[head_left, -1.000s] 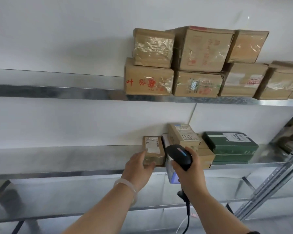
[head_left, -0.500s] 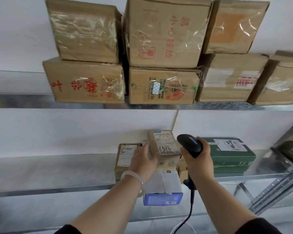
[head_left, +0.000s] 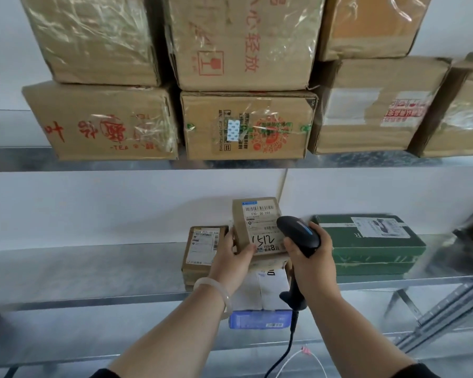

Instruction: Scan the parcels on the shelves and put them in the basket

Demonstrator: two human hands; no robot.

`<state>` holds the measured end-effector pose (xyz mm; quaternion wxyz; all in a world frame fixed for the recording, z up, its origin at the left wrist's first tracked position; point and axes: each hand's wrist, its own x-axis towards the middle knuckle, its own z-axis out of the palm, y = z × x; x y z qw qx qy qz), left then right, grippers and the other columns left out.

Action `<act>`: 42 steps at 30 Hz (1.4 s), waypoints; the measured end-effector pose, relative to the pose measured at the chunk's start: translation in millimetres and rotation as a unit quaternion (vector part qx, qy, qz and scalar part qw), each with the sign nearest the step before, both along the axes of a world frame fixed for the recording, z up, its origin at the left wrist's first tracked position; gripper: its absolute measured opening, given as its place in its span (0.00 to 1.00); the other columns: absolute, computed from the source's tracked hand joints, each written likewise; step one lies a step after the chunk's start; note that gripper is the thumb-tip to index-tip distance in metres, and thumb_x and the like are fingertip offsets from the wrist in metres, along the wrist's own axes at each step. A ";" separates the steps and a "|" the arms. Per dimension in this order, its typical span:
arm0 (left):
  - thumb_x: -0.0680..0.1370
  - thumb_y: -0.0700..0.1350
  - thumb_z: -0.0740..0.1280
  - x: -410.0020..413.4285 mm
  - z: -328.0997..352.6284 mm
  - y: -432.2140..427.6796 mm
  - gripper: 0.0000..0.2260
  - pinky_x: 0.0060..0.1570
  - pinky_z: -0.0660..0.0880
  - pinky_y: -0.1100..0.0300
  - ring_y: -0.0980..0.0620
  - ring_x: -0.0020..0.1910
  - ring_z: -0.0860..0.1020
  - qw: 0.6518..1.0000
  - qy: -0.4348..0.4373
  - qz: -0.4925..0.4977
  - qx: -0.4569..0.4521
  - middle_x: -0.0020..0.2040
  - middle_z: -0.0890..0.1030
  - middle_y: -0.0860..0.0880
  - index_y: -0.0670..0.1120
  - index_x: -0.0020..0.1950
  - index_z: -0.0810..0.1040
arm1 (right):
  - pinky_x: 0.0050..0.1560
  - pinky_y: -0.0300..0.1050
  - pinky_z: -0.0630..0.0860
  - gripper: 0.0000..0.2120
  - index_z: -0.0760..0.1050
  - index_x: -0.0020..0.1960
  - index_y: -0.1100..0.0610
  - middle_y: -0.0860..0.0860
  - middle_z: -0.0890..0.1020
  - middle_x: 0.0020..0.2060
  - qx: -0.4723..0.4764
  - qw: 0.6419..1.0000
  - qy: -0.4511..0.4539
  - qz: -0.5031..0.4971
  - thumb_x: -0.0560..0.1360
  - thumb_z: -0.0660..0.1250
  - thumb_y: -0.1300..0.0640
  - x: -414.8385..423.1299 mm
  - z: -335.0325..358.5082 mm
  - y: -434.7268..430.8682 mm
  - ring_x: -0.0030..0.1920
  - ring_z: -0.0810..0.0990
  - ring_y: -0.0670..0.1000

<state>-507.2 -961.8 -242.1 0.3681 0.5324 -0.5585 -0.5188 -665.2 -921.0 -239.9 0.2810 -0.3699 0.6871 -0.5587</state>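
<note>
Your left hand has moved off the flat brown parcel and now grips the parcel marked 2151 at its lower left corner, fingers curled round the edge, label tipped toward you. Your right hand is wrapped tight round the barcode scanner, whose head has come up beside the label. That parcel sits above a white and blue box on the middle shelf, so the scan looks imminent. The basket is out of view. Green boxes wait farther right.
</note>
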 end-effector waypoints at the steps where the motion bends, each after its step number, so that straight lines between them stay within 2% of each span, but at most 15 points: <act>1: 0.80 0.48 0.66 4.6 2.2 4.9 0.15 0.53 0.78 0.60 0.59 0.55 0.80 1.000 0.011 0.000 -0.003 0.56 0.81 0.61 0.64 0.64 0.70 | 0.38 0.45 0.78 0.26 0.64 0.64 0.36 0.44 0.82 0.48 -0.010 1.000 -0.002 0.002 0.71 0.74 0.47 3.8 1.7 4.8 0.39 0.83 0.50; 4: 0.80 0.40 0.65 23.4 10.5 20.7 0.19 0.47 0.78 0.66 0.61 0.52 0.81 0.999 0.035 0.005 -0.020 0.56 0.82 0.58 0.65 0.61 0.70 | 0.51 0.55 0.80 0.26 0.66 0.63 0.38 0.47 0.80 0.55 -0.043 0.999 0.013 0.027 0.71 0.74 0.49 22.2 7.6 20.0 0.50 0.82 0.57; 8: 0.78 0.34 0.62 57.6 21.0 42.1 0.20 0.38 0.77 0.69 0.63 0.46 0.82 0.996 0.060 0.045 -0.044 0.55 0.83 0.52 0.57 0.62 0.71 | 0.37 0.43 0.82 0.26 0.68 0.63 0.40 0.38 0.77 0.53 -0.122 0.991 0.002 0.058 0.71 0.76 0.56 57.5 15.7 42.9 0.45 0.81 0.42; 11: 0.78 0.37 0.65 85.0 27.6 59.9 0.16 0.40 0.78 0.67 0.59 0.48 0.83 0.991 0.076 0.088 -0.073 0.54 0.84 0.52 0.52 0.63 0.72 | 0.50 0.53 0.81 0.28 0.66 0.65 0.39 0.34 0.76 0.56 -0.125 0.986 -0.015 0.112 0.72 0.75 0.53 87.8 16.0 56.9 0.54 0.80 0.46; 12: 0.78 0.39 0.67 94.7 29.6 65.5 0.15 0.41 0.79 0.67 0.57 0.49 0.83 0.988 0.079 0.104 -0.087 0.53 0.84 0.53 0.53 0.62 0.73 | 0.51 0.50 0.81 0.28 0.66 0.64 0.36 0.32 0.76 0.56 -0.131 0.984 -0.011 0.124 0.72 0.75 0.53 98.8 16.9 60.7 0.55 0.79 0.45; 14: 0.78 0.41 0.69 116.8 33.2 74.8 0.14 0.41 0.78 0.68 0.57 0.50 0.83 0.982 0.075 0.131 -0.112 0.52 0.84 0.57 0.57 0.59 0.75 | 0.38 0.33 0.78 0.28 0.66 0.61 0.33 0.25 0.75 0.51 -0.149 0.978 0.007 0.143 0.72 0.75 0.56 122.7 21.4 67.4 0.50 0.79 0.36; 16: 0.78 0.41 0.70 142.1 34.6 82.0 0.15 0.42 0.79 0.68 0.58 0.50 0.83 0.978 0.076 0.151 -0.120 0.50 0.84 0.59 0.61 0.57 0.75 | 0.30 0.28 0.74 0.28 0.66 0.62 0.35 0.23 0.74 0.49 -0.156 0.974 0.011 0.163 0.72 0.75 0.58 146.3 24.6 72.7 0.45 0.78 0.31; 18: 0.78 0.42 0.70 169.5 34.0 89.1 0.17 0.46 0.80 0.64 0.59 0.50 0.83 0.976 0.077 0.168 -0.118 0.50 0.84 0.61 0.62 0.59 0.75 | 0.36 0.29 0.76 0.28 0.66 0.63 0.37 0.24 0.75 0.50 -0.157 0.971 0.015 0.182 0.72 0.75 0.58 169.9 26.0 75.7 0.47 0.78 0.33; 20: 0.78 0.44 0.70 196.7 33.1 97.1 0.19 0.49 0.80 0.62 0.61 0.49 0.82 0.972 0.077 0.190 -0.113 0.49 0.84 0.63 0.62 0.64 0.74 | 0.43 0.30 0.76 0.29 0.65 0.62 0.33 0.24 0.75 0.52 -0.150 0.967 0.022 0.204 0.72 0.75 0.56 195.4 29.2 78.8 0.50 0.79 0.35; 24: 0.77 0.47 0.72 250.4 32.2 116.1 0.21 0.43 0.79 0.68 0.59 0.52 0.82 0.961 0.090 0.237 -0.111 0.51 0.83 0.63 0.62 0.67 0.72 | 0.41 0.25 0.73 0.29 0.65 0.62 0.35 0.24 0.75 0.51 -0.164 0.954 0.015 0.252 0.72 0.75 0.59 244.5 33.9 86.1 0.50 0.77 0.32; 29: 0.76 0.47 0.73 310.6 27.6 141.3 0.23 0.46 0.80 0.66 0.57 0.53 0.82 0.945 0.089 0.289 -0.124 0.54 0.83 0.63 0.63 0.68 0.72 | 0.42 0.32 0.77 0.29 0.66 0.62 0.33 0.30 0.76 0.54 -0.166 0.937 0.010 0.306 0.72 0.75 0.58 300.8 33.6 96.3 0.49 0.80 0.43; 32: 0.76 0.49 0.73 341.3 23.3 155.0 0.23 0.45 0.80 0.68 0.56 0.54 0.82 0.931 0.085 0.327 -0.136 0.54 0.82 0.63 0.63 0.69 0.71 | 0.45 0.28 0.76 0.30 0.66 0.62 0.35 0.28 0.76 0.54 -0.193 0.924 0.026 0.329 0.72 0.75 0.60 331.4 37.6 106.1 0.54 0.79 0.38; 34: 0.76 0.48 0.73 361.0 20.6 162.9 0.24 0.49 0.81 0.63 0.55 0.55 0.81 0.923 0.085 0.350 -0.137 0.55 0.82 0.62 0.62 0.69 0.71 | 0.50 0.28 0.75 0.30 0.66 0.64 0.36 0.30 0.76 0.56 -0.205 0.914 0.045 0.347 0.72 0.75 0.59 348.8 42.0 113.3 0.58 0.77 0.37; 39: 0.76 0.43 0.73 402.1 15.6 180.6 0.25 0.48 0.82 0.61 0.54 0.55 0.82 0.903 0.105 0.392 -0.142 0.56 0.83 0.57 0.59 0.70 0.71 | 0.51 0.28 0.74 0.29 0.66 0.64 0.36 0.29 0.76 0.56 -0.218 0.891 0.076 0.391 0.71 0.76 0.55 390.2 58.3 130.6 0.57 0.77 0.35; 42: 0.76 0.39 0.73 422.3 11.3 190.6 0.25 0.43 0.79 0.67 0.54 0.56 0.82 0.891 0.119 0.411 -0.152 0.57 0.83 0.54 0.56 0.70 0.72 | 0.51 0.29 0.75 0.28 0.65 0.61 0.33 0.28 0.76 0.55 -0.211 0.876 0.073 0.427 0.71 0.75 0.55 415.6 63.9 143.6 0.55 0.78 0.35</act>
